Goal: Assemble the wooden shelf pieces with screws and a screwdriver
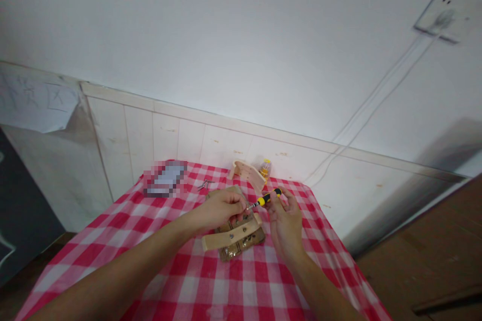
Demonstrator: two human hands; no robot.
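Observation:
My right hand (286, 215) grips a screwdriver (265, 197) by its yellow and black handle, with the shaft pointing left. The fingers of my left hand (224, 206) are pinched together at the screwdriver's tip; whatever small thing they hold is too small to name. Just below my left hand, a curved pale wooden piece (220, 239) with two dark round screw heads or holes lies across a brown package (243, 252) with a shiny clear wrapping. My left hand partly covers that package.
Toward the wall stand a second curved wooden piece (247, 173) and a yellow-capped clear bottle (265, 168). Small metal parts (204, 185) and a pixelated flat device (167, 179) lie at the back left of the checked tablecloth (196, 288). Cables run down from a wall socket (444, 17).

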